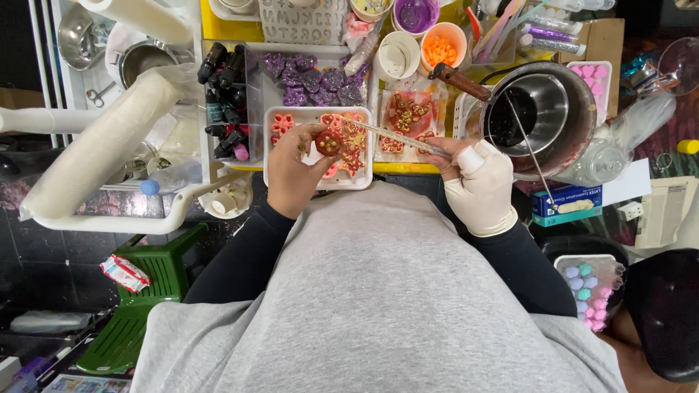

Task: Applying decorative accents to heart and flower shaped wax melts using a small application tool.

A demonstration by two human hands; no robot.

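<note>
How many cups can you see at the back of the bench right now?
3. A purple cup at the back, an orange cup holding orange pieces to its right, and a white cup in front of the purple one. Clutter may hide others.

Both arms reach up from the bottom toward the middle of the frame. The left hand (297, 171) is bare, with fingers curled in a pinch. The right hand (477, 182) wears a pale glove and is closed tight.
</note>
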